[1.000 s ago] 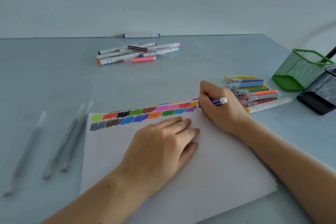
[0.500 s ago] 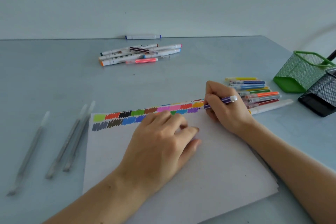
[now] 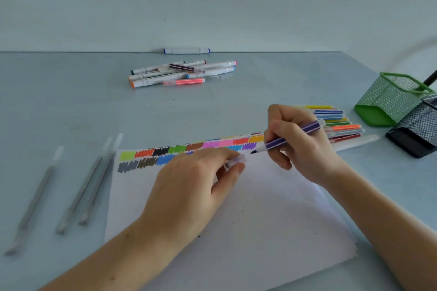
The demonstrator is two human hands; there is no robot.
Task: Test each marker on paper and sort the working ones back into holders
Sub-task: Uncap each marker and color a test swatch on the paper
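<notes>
My right hand point(image 3: 300, 146) grips a purple striped marker point(image 3: 288, 136), uncapped, its tip raised just above the white paper point(image 3: 248, 208). Between thumb and fingertips my left hand point(image 3: 196, 186) pinches the marker's clear cap point(image 3: 235, 160), close to that tip. Two rows of colour swatches point(image 3: 189, 150) run along the paper's top edge, ending in a purple one. A bunch of thin coloured markers point(image 3: 338, 125) lies behind my right hand. At the right edge stand a green mesh holder point(image 3: 390, 99) and a black mesh holder point(image 3: 418, 132).
A pile of thick white markers point(image 3: 182, 72) lies at the back middle, with a single one point(image 3: 186, 51) against the wall. Three grey pens point(image 3: 82, 186) lie on the table left of the paper. The table's right edge runs behind the holders.
My right hand has lifted the purple marker off the paper and tilted it. My left hand has risen from lying flat on the paper and now pinches the cap near the tip.
</notes>
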